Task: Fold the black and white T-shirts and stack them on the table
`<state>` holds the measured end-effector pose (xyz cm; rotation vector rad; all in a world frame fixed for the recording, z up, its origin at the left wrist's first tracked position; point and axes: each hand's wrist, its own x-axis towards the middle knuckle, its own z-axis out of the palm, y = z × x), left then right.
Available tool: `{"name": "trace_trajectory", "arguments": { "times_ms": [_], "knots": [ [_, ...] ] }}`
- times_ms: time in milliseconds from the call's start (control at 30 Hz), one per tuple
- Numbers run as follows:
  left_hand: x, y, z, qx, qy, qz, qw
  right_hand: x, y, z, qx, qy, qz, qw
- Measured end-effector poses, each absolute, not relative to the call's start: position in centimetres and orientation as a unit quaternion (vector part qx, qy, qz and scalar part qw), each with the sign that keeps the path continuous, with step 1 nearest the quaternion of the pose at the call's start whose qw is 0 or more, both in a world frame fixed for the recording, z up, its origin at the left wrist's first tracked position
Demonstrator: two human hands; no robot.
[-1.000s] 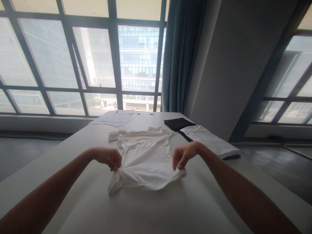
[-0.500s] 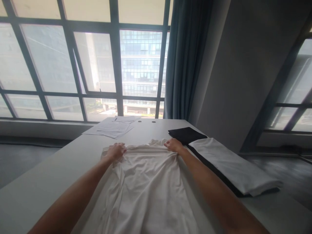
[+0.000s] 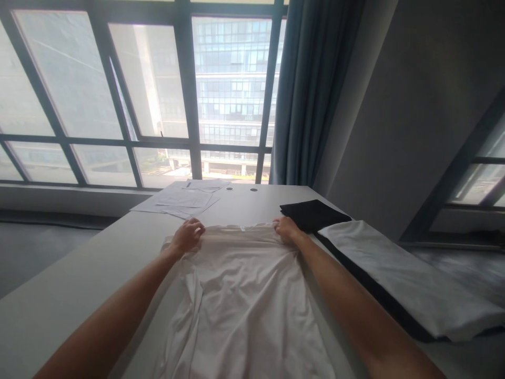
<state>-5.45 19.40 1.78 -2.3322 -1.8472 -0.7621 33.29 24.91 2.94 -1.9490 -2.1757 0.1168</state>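
Observation:
A white shirt (image 3: 244, 295) lies lengthwise on the table in front of me, wrinkled over its middle, with a loose fold along its left side. A small pale label shows at its far edge. My left hand (image 3: 188, 235) is closed on the far left corner, fingers curled over the cloth. At the far right corner my right hand (image 3: 286, 230) pinches the fabric, its fingertips partly hidden. Between the two hands the far edge runs nearly straight. The shirt's near end runs out of the bottom of the view.
The white table (image 3: 74, 284) carries loose paper sheets (image 3: 183, 199) at its far left. To the right lie a folded black cloth (image 3: 313, 214) and a folded white cloth (image 3: 406, 279) on top of dark fabric. Windows and a blue-grey curtain (image 3: 311, 95) stand behind the table.
The far edge of the shirt is straighter and smoother now, its bunched part flattened. Both hands stay at the corners, slightly further apart. The view has tilted down a little.

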Motion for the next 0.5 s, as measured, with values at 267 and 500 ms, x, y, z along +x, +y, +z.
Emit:
{"name": "trace_trajectory", "arguments": {
  "times_ms": [267, 500],
  "knots": [
    [-6.2, 17.7, 3.1, -0.71, -0.556, -0.405, -0.15, 37.6, 21.1, 5.5, -0.63, -0.727, 0.164, 0.221],
    [-7.4, 18.7, 6.0, -0.679, -0.513, -0.373, -0.369, 40.0, 20.3, 8.9, -0.544, -0.737, 0.386, 0.114]
  ]
}}
